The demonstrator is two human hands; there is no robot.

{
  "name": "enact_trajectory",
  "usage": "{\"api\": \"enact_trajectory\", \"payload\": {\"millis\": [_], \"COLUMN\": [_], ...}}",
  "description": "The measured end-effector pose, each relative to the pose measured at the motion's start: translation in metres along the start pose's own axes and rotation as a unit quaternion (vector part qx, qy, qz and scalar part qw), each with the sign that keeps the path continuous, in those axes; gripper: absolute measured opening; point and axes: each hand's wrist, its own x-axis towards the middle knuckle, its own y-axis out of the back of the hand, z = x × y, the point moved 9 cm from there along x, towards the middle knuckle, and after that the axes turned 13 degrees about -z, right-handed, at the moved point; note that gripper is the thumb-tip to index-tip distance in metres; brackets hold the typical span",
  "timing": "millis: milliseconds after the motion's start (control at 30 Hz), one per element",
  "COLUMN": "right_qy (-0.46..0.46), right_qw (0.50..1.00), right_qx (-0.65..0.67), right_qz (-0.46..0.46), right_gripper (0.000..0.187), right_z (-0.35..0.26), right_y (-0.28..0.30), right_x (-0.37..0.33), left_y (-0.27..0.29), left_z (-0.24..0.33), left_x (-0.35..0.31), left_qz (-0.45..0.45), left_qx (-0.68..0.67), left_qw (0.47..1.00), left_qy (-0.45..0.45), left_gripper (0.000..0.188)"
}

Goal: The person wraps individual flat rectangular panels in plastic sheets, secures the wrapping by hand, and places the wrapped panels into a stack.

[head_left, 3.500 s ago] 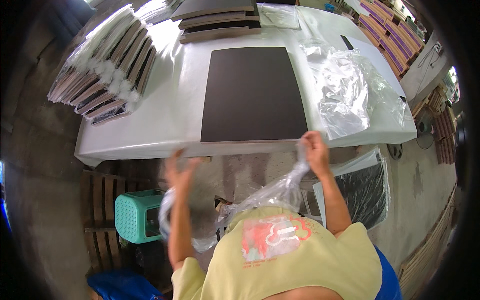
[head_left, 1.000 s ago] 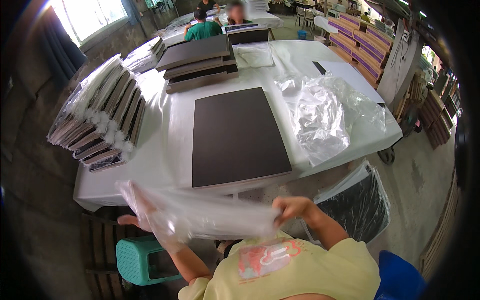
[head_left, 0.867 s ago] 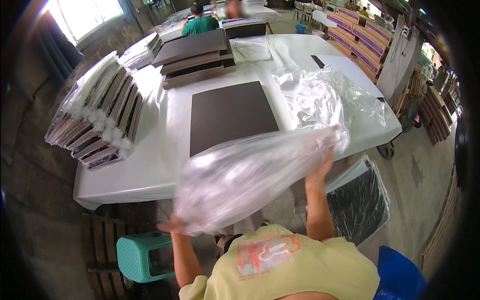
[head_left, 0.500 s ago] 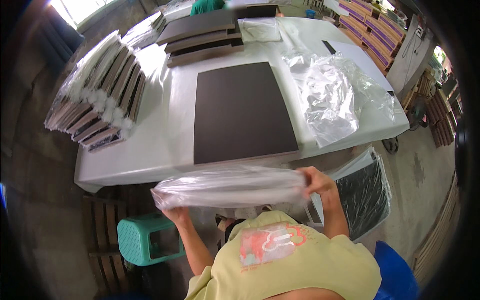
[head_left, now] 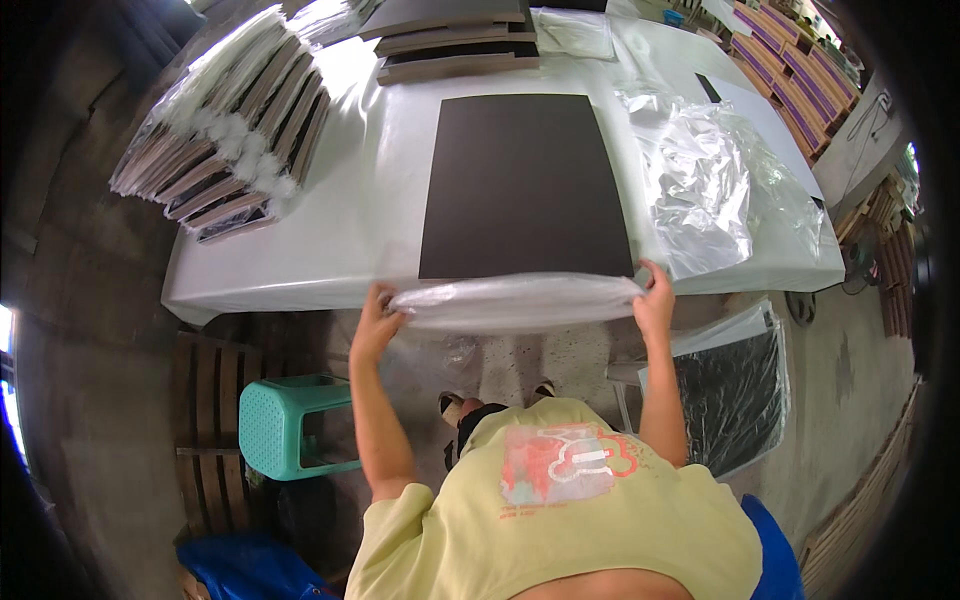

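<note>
A clear plastic bag [head_left: 515, 303] is stretched sideways along the front edge of the table, its body gathered into a long band. My left hand [head_left: 377, 318] grips its left end, fingers closed round the film. At the other end my right hand [head_left: 654, 298] pinches the film, close to the near right corner of a flat black panel [head_left: 530, 185]. That panel lies on the white-covered table [head_left: 370, 215], and the bag's upper edge meets its near edge. Whether the panel's edge is inside the bag's mouth I cannot tell.
Plastic-wrapped panels [head_left: 235, 135] are stacked at the left, more dark panels [head_left: 455, 40] at the back. Loose clear film [head_left: 700, 190] lies on the right. Below the table are a green stool [head_left: 290, 425] and, on the right, a wrapped black panel [head_left: 730, 395].
Both hands have moved forward with the bag, from in front of my body to the panel's near edge. The bag is now a narrower band. My view has shifted slightly.
</note>
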Motion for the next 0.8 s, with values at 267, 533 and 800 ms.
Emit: {"api": "enact_trajectory", "payload": {"millis": [267,533,800], "right_qy": [-0.119,0.041,-0.131], "right_qw": [0.987,0.985,0.883], "right_qx": [-0.108,-0.138,0.45], "right_qz": [-0.005,0.097,-0.023], "right_gripper": [0.062,0.045,0.047], "right_z": [0.008,-0.006,0.107], "right_y": [-0.04,0.006,-0.041], "right_x": [0.028,0.004,-0.051], "left_y": [-0.012,-0.029,-0.002], "left_z": [0.004,0.041,-0.057], "left_x": [0.052,0.009,-0.02], "left_qz": [0.207,0.187,0.1], "left_qx": [0.39,0.317,-0.012], "left_qw": [0.896,0.925,0.992], "left_qy": [-0.04,-0.099,-0.076], "left_gripper": [0.044,0.035,0.025]}}
